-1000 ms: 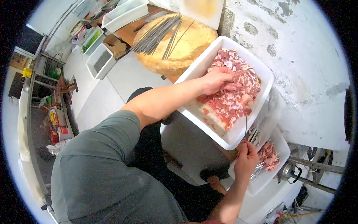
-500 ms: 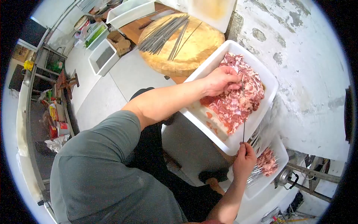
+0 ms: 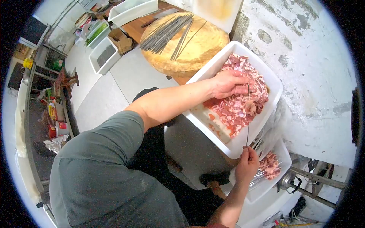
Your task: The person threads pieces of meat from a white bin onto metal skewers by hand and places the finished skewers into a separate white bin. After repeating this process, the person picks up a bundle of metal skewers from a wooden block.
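A thin metal skewer (image 3: 248, 131) runs over the white tub (image 3: 213, 141) of cut raw meat (image 3: 237, 117). My right hand (image 3: 248, 164) is closed on its lower end, just outside the tub's near corner. A lump of meat (image 3: 250, 107) appears to be threaded partway along the skewer. My left hand (image 3: 230, 84) is over the meat, fingers stretched and apart, fingertips beside the skewer's upper end. Whether the fingertips touch a piece of meat is hard to make out. Below the tub, a second white tray (image 3: 270, 183) contains loaded meat skewers (image 3: 269, 167), partly under clear plastic.
A round wooden chopping block (image 3: 205, 49) bears many bare metal skewers (image 3: 163, 36). A knife (image 3: 161, 14) lies behind it. White bins (image 3: 103, 60) stand on the floor at left. A worn white wall (image 3: 311, 83) borders the tub on the right. A metal kettle (image 3: 286, 181) is at lower right.
My left hand has opened from a pinch, its fingers now stretched out beside the skewer. My right hand still grips the skewer's lower end, nearly in the same place.
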Demonstrator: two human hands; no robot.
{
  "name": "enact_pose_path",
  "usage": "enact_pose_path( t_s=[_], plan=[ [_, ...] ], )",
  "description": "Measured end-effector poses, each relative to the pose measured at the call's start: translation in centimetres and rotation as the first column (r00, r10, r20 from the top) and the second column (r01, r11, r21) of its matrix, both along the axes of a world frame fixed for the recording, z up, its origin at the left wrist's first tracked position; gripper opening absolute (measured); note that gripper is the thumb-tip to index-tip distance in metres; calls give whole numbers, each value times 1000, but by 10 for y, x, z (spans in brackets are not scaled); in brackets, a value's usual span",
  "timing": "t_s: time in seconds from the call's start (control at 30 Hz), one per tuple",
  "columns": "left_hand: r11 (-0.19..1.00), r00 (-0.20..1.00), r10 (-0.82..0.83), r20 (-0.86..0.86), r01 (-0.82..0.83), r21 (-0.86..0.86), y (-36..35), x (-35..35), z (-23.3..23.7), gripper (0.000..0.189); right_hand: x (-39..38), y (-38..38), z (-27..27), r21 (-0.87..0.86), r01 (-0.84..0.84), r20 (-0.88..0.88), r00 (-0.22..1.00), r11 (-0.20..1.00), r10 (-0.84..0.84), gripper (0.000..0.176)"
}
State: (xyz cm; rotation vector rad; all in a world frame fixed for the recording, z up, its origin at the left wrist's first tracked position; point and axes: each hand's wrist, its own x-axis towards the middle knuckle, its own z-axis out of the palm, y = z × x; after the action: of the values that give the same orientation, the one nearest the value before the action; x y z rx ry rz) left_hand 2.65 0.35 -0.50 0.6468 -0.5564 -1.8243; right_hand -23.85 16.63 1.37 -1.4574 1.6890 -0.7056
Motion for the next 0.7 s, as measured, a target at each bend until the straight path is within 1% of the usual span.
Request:
enact_pose_path(
  t_s=[0.1,0.2,0.27,0.37,0.4,0.5,0.6,0.7],
  plan=[
    [999,998,47,28,-48,25,0,-2,5,21,0,3,-4,23,22,103,994,1000,-24,19],
    [992,994,110,18,-111,55,-1,-5,7,24,0,6,-7,12,18,132,991,1000,-19,18],
    [991,993,121,-14,-120,59,-2,-7,6,25,-1,6,-9,17,3,126,992,1000,-5,19],
    [988,987,143,-73,-137,77,-2,-9,6,21,-3,8,-16,0,-11,105,994,1000,11,20],
    [988,987,142,-78,-136,74,-2,-10,6,21,-3,8,-16,-10,-15,95,995,1000,16,20],
    [987,986,148,-83,-141,78,-2,-12,5,21,-2,6,-7,79,-5,24,1000,997,3,24],
    [983,984,160,-76,-152,102,0,-16,6,20,-3,6,-15,52,2,18,1000,999,-3,24],
    [983,984,156,-90,-145,113,2,-19,5,20,0,5,-12,89,10,35,999,996,-13,25]
  ],
)
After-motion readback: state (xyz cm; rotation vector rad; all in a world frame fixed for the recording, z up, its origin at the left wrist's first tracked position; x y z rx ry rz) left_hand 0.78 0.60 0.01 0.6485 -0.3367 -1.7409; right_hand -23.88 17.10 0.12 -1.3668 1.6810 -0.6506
